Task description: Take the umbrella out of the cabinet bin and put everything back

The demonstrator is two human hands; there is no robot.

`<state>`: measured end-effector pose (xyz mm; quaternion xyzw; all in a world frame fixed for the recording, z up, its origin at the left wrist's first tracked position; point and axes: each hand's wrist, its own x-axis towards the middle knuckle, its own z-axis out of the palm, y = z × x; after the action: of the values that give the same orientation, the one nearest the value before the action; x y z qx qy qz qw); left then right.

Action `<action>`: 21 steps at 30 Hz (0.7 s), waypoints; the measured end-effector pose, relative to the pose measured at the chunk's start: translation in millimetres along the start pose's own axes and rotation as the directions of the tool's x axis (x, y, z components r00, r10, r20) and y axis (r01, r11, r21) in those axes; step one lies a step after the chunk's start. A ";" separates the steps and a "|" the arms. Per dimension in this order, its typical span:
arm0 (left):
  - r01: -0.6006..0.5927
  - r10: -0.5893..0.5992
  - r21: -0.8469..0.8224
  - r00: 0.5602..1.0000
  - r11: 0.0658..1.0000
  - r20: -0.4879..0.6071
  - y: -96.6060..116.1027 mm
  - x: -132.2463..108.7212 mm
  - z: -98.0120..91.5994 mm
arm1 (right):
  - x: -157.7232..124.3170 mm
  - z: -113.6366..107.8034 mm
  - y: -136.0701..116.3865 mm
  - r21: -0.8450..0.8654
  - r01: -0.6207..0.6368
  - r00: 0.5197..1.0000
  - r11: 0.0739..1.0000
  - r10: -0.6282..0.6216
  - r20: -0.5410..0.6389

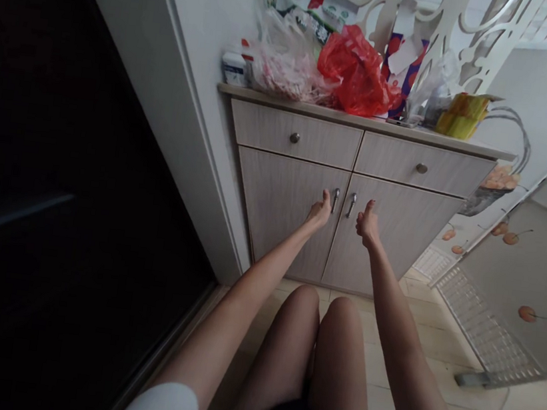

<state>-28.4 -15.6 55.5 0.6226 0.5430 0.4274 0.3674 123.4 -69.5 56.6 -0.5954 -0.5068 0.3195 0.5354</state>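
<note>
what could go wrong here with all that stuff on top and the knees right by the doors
The red plastic bag and yellow packaging sit at the front edge of the cabinet top, so a jolt might send them off. If the left door or right door swings open, it could bump the knees.

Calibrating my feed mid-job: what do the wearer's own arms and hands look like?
White sleeves end above bare forearms, with no watch or bracelet showing. The left hand and right hand are gloveless; nail details are too small to tell.
</note>
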 end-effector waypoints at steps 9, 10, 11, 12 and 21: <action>-0.081 0.098 0.134 0.988 0.988 -0.121 -8.3 21.4 10.5 | 26.7 8.5 21.0 -0.139 0.154 0.967 0.978 -0.178 -0.183; -0.094 0.115 0.147 0.983 0.985 -0.140 -7.8 26.8 15.0 | 31.9 13.2 23.3 -0.174 0.173 0.955 0.969 -0.209 -0.211; -0.096 0.118 0.144 0.981 0.985 -0.151 -7.5 32.0 19.9 | 36.8 18.6 25.4 -0.202 0.176 0.949 0.963 -0.221 -0.227; -0.091 0.110 0.129 0.983 0.987 -0.150 -7.6 36.3 24.7 | 41.2 24.3 27.6 -0.222 0.166 0.950 0.961 -0.216 -0.227; -0.160 0.167 0.110 0.984 0.981 -0.064 -32.3 7.6 23.0 | 26.6 27.8 60.9 -0.200 0.268 0.953 0.942 -0.290 -0.089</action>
<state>-18.3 -3.4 18.3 0.6674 0.5246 0.4496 0.2779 121.2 -30.3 -3.7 -0.5824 -0.5813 0.1561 0.5464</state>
